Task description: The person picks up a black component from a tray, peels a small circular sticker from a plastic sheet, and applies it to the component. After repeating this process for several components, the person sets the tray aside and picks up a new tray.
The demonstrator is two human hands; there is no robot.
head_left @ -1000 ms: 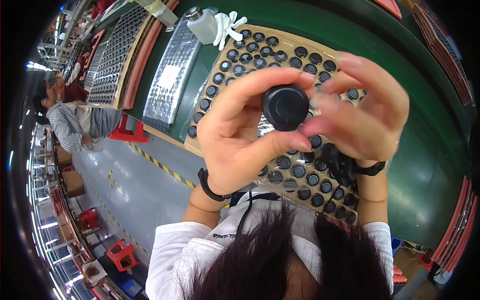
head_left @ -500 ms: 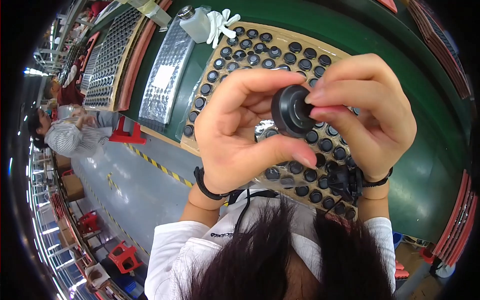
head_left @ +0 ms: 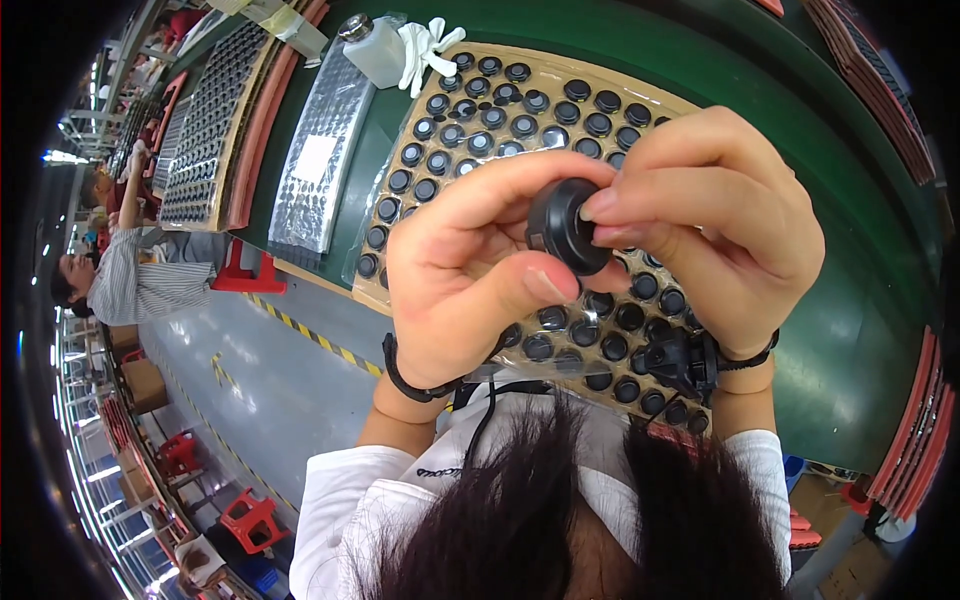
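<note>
A black, round, disc-shaped part (head_left: 560,228) with a thick rim is held up in front of me, tilted on edge. My left hand (head_left: 450,265) curls around it, thumb and fingers closed at its rim. The thumb and fingertips of my right hand (head_left: 725,215) are pinched together against its face; whatever lies between them is too small to make out. Below my hands, rows of similar black round parts (head_left: 644,287) sit in a clear plastic tray on a cardboard sheet (head_left: 590,76).
On the green table (head_left: 840,360) stand a white pump bottle (head_left: 376,52) and a white glove (head_left: 425,55), beside a plastic-wrapped tray (head_left: 300,205). More filled trays (head_left: 205,150) are stacked at left. A co-worker in a striped shirt (head_left: 165,275) sits there. Pink-edged stacks (head_left: 915,430) lie right.
The part has turned and shifted slightly left, its face now more edge-on. My left thumb has drawn back toward its lower rim. The co-worker at left has raised an arm.
</note>
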